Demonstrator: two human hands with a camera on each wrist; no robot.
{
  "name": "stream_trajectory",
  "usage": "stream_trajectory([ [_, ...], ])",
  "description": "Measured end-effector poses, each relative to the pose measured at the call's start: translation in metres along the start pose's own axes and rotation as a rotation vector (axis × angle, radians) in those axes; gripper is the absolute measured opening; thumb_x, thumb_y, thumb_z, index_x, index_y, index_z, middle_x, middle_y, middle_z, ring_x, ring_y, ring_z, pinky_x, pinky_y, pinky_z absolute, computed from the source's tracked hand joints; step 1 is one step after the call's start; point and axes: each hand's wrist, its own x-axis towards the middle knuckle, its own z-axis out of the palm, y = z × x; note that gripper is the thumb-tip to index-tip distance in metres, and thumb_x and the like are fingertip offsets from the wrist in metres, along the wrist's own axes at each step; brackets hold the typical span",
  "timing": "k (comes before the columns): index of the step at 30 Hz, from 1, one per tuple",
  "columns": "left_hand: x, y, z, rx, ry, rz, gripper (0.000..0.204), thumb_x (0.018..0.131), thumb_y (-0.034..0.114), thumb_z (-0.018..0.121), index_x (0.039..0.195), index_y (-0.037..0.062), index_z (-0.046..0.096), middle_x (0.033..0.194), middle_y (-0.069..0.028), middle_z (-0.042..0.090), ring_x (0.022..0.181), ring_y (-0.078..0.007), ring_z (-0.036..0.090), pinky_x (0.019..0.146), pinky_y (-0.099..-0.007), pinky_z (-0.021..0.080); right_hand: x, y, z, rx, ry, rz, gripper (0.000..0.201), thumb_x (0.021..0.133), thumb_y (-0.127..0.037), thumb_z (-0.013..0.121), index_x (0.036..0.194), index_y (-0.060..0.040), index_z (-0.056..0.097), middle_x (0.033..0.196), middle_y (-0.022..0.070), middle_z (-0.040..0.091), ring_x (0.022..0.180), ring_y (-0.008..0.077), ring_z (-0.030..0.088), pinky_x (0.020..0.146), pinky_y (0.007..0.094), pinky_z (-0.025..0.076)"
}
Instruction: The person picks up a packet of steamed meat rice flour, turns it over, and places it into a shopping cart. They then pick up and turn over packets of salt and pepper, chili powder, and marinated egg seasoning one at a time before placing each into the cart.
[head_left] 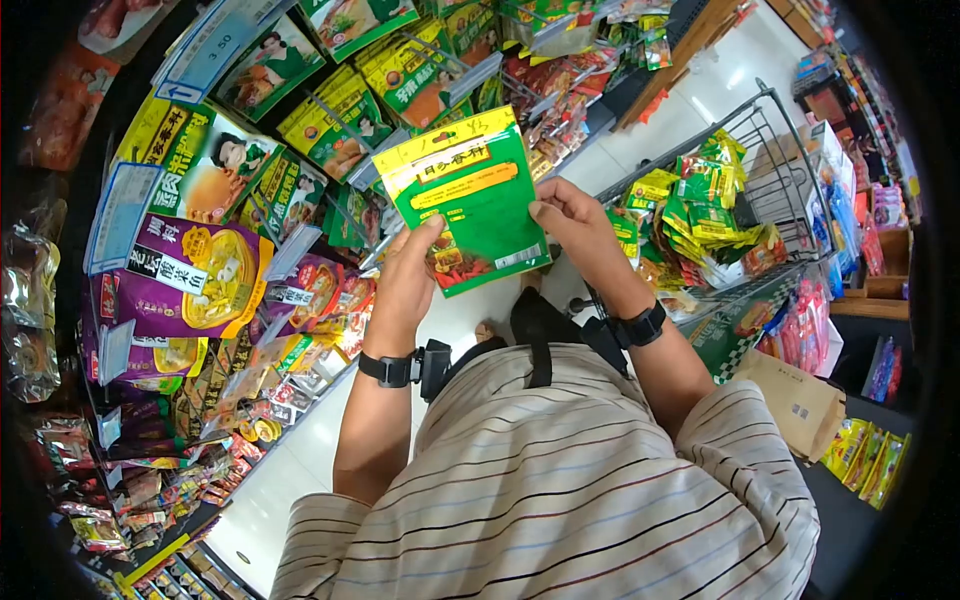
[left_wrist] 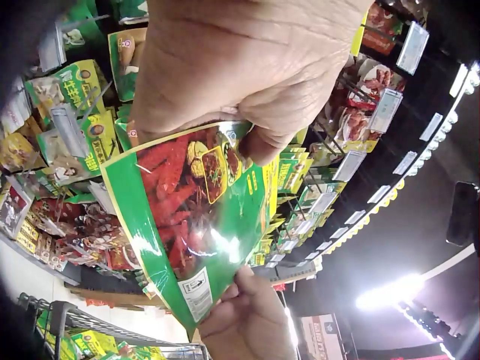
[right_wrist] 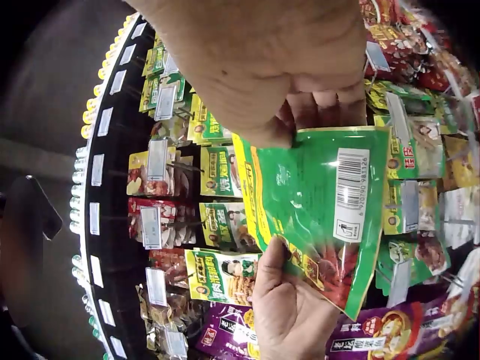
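Note:
A green and yellow seasoning packet (head_left: 470, 205) is held between both hands, its printed side with a barcode facing up. The left hand (head_left: 408, 270) pinches its left edge, thumb on the front and fingers behind. On the opposite edge the right hand (head_left: 580, 225) grips with thumb and curled fingers. In the left wrist view the packet (left_wrist: 202, 217) bends slightly, with the left hand (left_wrist: 247, 67) at its top and the right hand (left_wrist: 251, 319) at its lower corner. The right wrist view shows the barcode on the packet (right_wrist: 315, 202), the right hand (right_wrist: 262, 60) above and the left hand (right_wrist: 292, 311) below.
Shelves of hanging packets stand at the left and ahead, with purple packets (head_left: 190, 275) and price tags (head_left: 125, 215). A wire shopping cart (head_left: 770, 150) at the right holds several green and yellow packets (head_left: 710, 180). Beside it lies a brown cardboard piece (head_left: 790, 400).

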Motion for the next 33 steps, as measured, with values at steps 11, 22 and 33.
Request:
stream_trajectory([
  [11,0.015,0.010,0.016,0.041,-0.009,0.063,0.032,0.099,0.016,0.055,0.125,-0.0029,0.058,0.123,-0.0108,0.065,0.111,-0.0194,0.062,0.099,-0.0357,0.049,0.022,0.002,-0.012,0.007,-0.020,-0.007,0.015,0.098,-0.012,0.060,0.109,-0.0026,0.061,0.098,-0.0044,0.062,0.091,0.0029,0.054,0.081,0.0207,0.044],
  [22,0.034,-0.001,0.011,0.095,0.013,0.031,0.032,0.097,0.018,0.058,0.124,-0.0005,0.060,0.124,-0.0091,0.065,0.114,-0.0197,0.060,0.098,-0.0350,0.046,0.028,0.006,-0.026,0.049,-0.008,-0.028,0.015,0.099,-0.011,0.059,0.111,-0.0023,0.061,0.100,-0.0044,0.062,0.093,0.0029,0.053,0.082,0.0201,0.043],
  [33,0.045,-0.014,0.014,0.242,0.146,-0.048,0.033,0.101,0.024,0.055,0.120,-0.0027,0.061,0.115,-0.0076,0.068,0.098,-0.0141,0.065,0.090,-0.0294,0.050,0.034,0.003,-0.019,-0.399,0.166,-0.174,0.023,0.096,-0.012,0.061,0.115,0.0003,0.059,0.105,0.0084,0.066,0.094,0.0145,0.062,0.080,0.0292,0.051],
])
